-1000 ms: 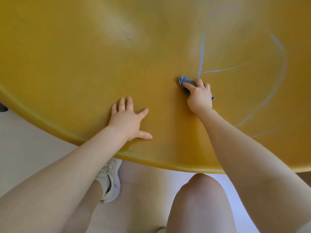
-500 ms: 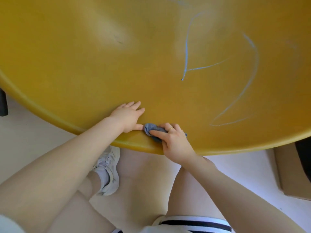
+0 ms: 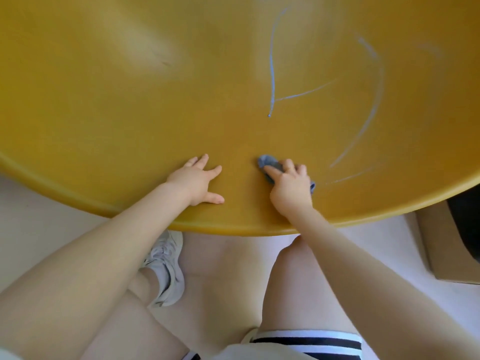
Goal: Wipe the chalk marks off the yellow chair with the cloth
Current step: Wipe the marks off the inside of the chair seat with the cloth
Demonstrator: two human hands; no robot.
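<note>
So the yellow chair [image 3: 130,105] fills most of the view, its curved front edge running across the middle. The right hand [image 3: 291,188] has its grip curled around a small blue-grey cloth [image 3: 267,162], pressing it down on the seat near that front edge. The left hand [image 3: 197,180] lies flat on the seat just beside it, fingers spread, holding nothing. The chalk marks [image 3: 272,68] are pale blue lines up and to the right of the cloth, with a long curve further right. Below there's a white sneaker [image 3: 166,268] on the floor and a cardboard box [image 3: 441,245] at right.
</note>
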